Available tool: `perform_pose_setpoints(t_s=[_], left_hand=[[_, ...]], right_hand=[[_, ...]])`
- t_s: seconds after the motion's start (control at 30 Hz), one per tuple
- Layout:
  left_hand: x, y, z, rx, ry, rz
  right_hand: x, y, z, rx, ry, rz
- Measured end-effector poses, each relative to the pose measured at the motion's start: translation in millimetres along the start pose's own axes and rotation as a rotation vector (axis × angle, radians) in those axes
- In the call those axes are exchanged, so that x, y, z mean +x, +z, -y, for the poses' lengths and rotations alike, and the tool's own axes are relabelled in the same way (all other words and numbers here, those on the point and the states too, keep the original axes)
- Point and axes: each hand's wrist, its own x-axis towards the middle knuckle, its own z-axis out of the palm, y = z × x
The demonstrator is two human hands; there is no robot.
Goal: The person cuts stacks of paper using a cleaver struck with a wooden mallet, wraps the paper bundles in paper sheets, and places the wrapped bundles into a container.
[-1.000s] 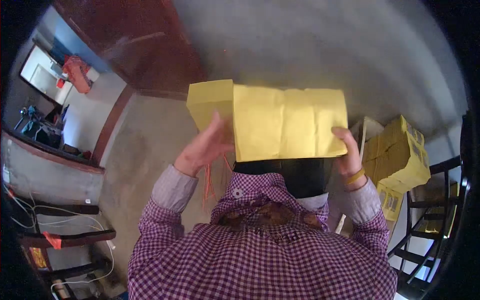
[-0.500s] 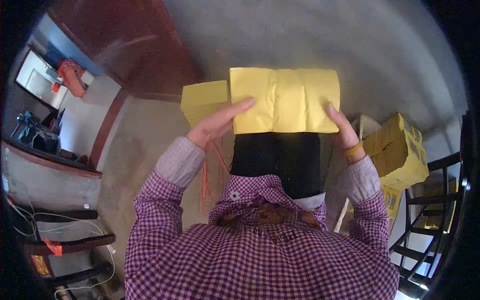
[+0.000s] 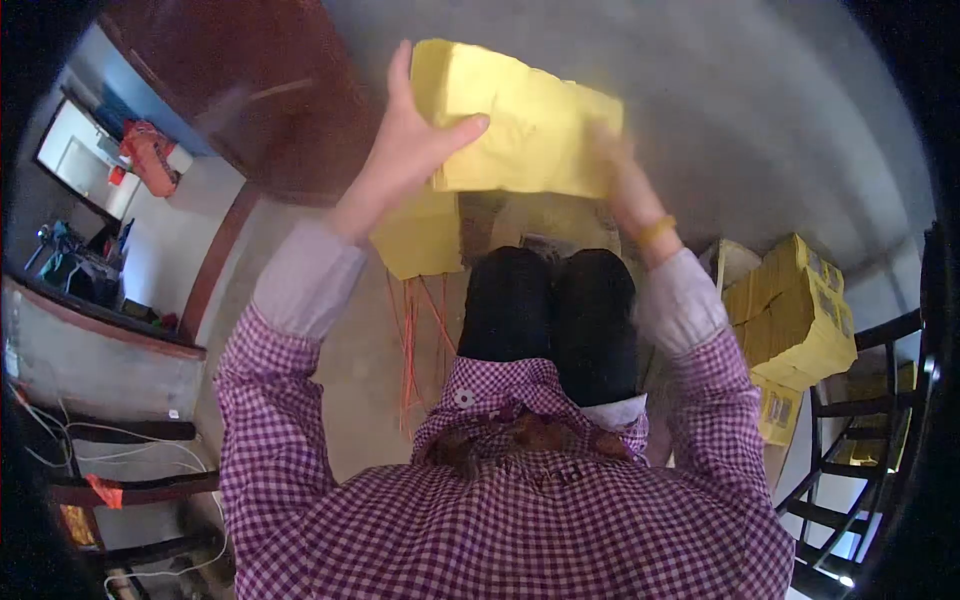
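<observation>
A thick stack of yellow paper [image 3: 535,135] is held up in front of me, its left end tilted higher than its right. My left hand [image 3: 410,140] grips the left end, thumb over the near face and fingers at the side. At the right end is my right hand [image 3: 625,180], blurred, with its thumb seemingly over the near face. Below my left hand, another yellow paper pile [image 3: 420,240] shows in part, with red strings [image 3: 410,340] hanging under it. My knees [image 3: 550,305] in black trousers are beneath the held stack.
Bundled yellow paper stacks [image 3: 790,315] stand to the right, beside a dark slatted chair [image 3: 870,400]. Another dark slatted piece of furniture [image 3: 140,490] with a white cable [image 3: 215,520] is at left. A grey wall [image 3: 640,50] and a dark red panel [image 3: 250,90] lie ahead.
Both hands have carried the yellow paper stack up and to the left, tilting it so its left side shows. More of the pile, the strings and my knees is now visible.
</observation>
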Motion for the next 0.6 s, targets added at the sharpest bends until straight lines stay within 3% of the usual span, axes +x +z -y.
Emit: perform_pose_setpoints(t_s=[0.03, 0.07, 0.1, 0.13, 0.2, 0.23, 0.3, 0.53, 0.6], left_hand=[[17, -1, 15, 0.262, 0.139, -0.006], [34, -1, 22, 0.52, 0.281, -0.016], [42, 8, 18, 0.353, 0.068, 0.07], [38, 26, 8, 0.339, 0.074, 0.082], [32, 51, -17, 1.016, -0.013, 0.115], [29, 58, -16, 1.013, 0.091, 0.09], [33, 71, -18, 1.057, 0.102, 0.143], [48, 93, -7, 1.02, 0.147, 0.332], [49, 94, 14, 0.731, 0.169, 0.411]], right_hand=[[6, 11, -6, -0.175, -0.037, 0.055], [8, 29, -10, -0.092, -0.145, 0.078], [11, 40, -21, 0.125, 0.02, 0.113], [20, 41, -29, 0.337, 0.169, 0.147], [45, 42, -51, 0.453, -0.021, 0.135], [49, 36, -54, 0.472, 0.068, 0.158], [55, 29, -62, 0.602, 0.061, 0.142], [46, 0, -83, 0.513, 0.0, 0.072], [44, -12, -88, 0.47, -0.018, 0.051]])
